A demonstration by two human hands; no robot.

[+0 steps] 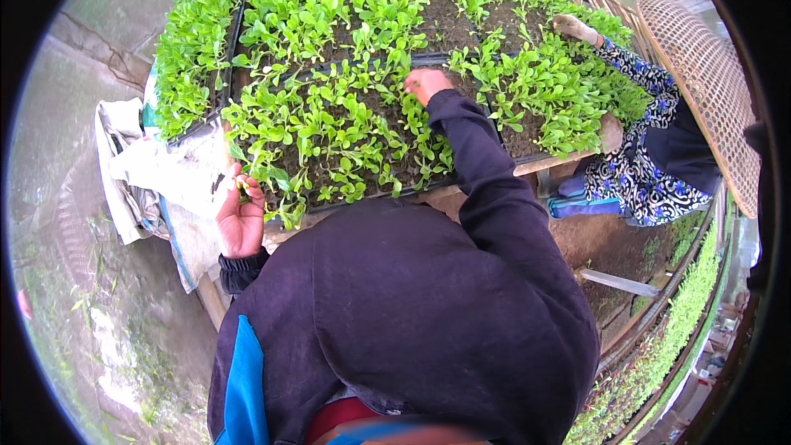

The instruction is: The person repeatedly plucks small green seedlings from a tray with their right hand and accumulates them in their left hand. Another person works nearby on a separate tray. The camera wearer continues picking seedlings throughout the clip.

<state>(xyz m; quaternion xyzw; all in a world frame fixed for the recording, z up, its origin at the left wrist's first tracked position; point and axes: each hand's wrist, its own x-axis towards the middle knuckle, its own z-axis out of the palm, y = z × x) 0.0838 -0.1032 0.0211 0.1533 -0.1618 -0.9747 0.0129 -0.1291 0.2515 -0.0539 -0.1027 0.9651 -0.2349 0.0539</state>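
Leafy green seedlings (321, 117) grow in dark soil (377, 102) in black plastic trays (426, 60) before me. At the near left corner of the trays, my left hand (242, 219) pinches a small seedling (237, 153) between thumb and fingers, palm turned up. My right hand (428, 83) reaches over the middle of the near tray, fingers bent down at the seedlings beside a patch of bare soil. Its fingertips are partly hidden and blurred, so whether they grip a plant is unclear.
White woven sacks (167, 167) lie at the left. A co-worker in a woven hat (695, 86) stands at the right, with a gloved hand (575, 28) over the seedlings. A wooden edge (556, 161) borders the trays. Another seedling bed (667, 315) lies at lower right.
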